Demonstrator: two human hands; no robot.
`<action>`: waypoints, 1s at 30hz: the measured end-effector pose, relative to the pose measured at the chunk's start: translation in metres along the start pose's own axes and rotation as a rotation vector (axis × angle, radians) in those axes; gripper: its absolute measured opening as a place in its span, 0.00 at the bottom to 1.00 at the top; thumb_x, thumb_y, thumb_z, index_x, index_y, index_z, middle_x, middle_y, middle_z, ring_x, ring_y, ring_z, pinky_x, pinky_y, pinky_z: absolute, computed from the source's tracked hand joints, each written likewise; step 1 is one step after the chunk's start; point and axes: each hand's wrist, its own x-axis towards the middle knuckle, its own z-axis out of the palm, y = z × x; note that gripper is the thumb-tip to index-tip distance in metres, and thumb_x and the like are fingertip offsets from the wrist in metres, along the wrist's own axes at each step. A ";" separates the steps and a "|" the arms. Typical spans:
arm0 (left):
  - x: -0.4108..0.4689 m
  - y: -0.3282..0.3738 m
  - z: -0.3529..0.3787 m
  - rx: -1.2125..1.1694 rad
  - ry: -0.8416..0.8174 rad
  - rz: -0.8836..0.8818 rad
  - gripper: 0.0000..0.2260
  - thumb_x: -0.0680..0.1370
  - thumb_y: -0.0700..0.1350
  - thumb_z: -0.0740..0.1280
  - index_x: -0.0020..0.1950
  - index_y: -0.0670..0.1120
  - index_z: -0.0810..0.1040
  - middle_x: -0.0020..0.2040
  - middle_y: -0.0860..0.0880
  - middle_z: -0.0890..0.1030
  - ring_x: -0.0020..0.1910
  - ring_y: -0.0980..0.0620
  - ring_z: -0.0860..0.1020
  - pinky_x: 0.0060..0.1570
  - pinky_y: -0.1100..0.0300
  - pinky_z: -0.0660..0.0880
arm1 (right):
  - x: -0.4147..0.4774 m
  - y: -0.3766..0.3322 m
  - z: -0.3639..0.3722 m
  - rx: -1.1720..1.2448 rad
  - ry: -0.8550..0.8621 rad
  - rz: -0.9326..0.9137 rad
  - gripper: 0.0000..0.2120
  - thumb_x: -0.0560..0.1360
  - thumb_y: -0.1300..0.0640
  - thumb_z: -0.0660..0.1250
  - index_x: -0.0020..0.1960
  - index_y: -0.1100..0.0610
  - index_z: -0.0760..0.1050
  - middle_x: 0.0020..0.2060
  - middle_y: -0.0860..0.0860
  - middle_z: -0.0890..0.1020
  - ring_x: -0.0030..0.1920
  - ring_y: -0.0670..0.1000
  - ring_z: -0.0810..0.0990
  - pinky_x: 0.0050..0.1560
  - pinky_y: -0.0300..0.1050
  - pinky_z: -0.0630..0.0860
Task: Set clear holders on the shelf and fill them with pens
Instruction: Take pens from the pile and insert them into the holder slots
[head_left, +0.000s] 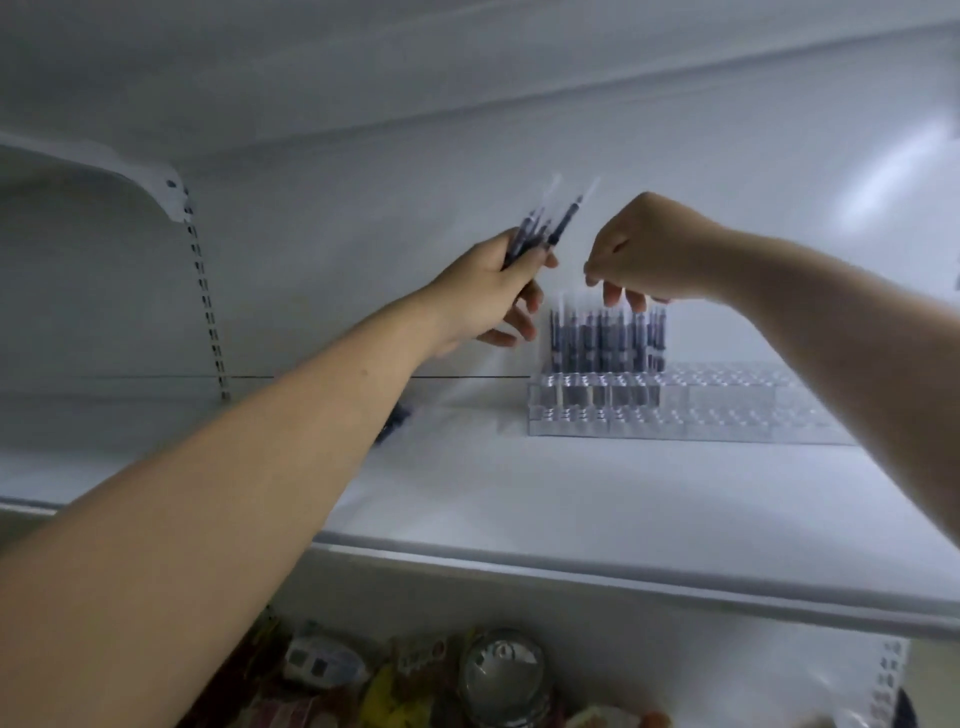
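A clear stepped pen holder stands on the white shelf, right of centre. Several dark pens stand upright in its left end; the rest of its holes are bare. My left hand is raised left of the holder and grips a bunch of dark pens that fan upward. Just above the standing pens hovers my right hand, fingers curled downward with the fingertips near the pen tops. Blur hides whether it pinches a pen.
A dark object lies on the shelf, partly hidden behind my left forearm. A slotted upright runs down the back wall at left. Below the shelf edge sit assorted goods, including a round shiny lid.
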 end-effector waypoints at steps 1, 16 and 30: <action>0.008 0.007 0.012 -0.043 -0.041 0.006 0.11 0.87 0.55 0.58 0.60 0.52 0.76 0.41 0.49 0.79 0.38 0.48 0.83 0.45 0.50 0.82 | -0.005 0.015 -0.007 0.006 0.031 0.017 0.09 0.78 0.62 0.68 0.43 0.59 0.85 0.30 0.51 0.86 0.23 0.48 0.77 0.26 0.39 0.72; 0.042 0.014 0.094 -0.360 -0.239 0.080 0.10 0.88 0.50 0.59 0.60 0.45 0.75 0.38 0.48 0.75 0.36 0.51 0.72 0.28 0.61 0.62 | -0.033 0.098 -0.007 0.632 0.417 -0.003 0.09 0.78 0.66 0.64 0.47 0.61 0.83 0.36 0.56 0.84 0.32 0.55 0.78 0.29 0.44 0.67; 0.031 0.001 0.092 -0.383 -0.299 0.088 0.11 0.88 0.46 0.59 0.63 0.40 0.75 0.47 0.41 0.86 0.36 0.48 0.75 0.24 0.62 0.63 | -0.038 0.087 0.002 0.835 0.452 -0.008 0.08 0.84 0.60 0.66 0.52 0.65 0.79 0.43 0.60 0.85 0.45 0.58 0.86 0.45 0.50 0.79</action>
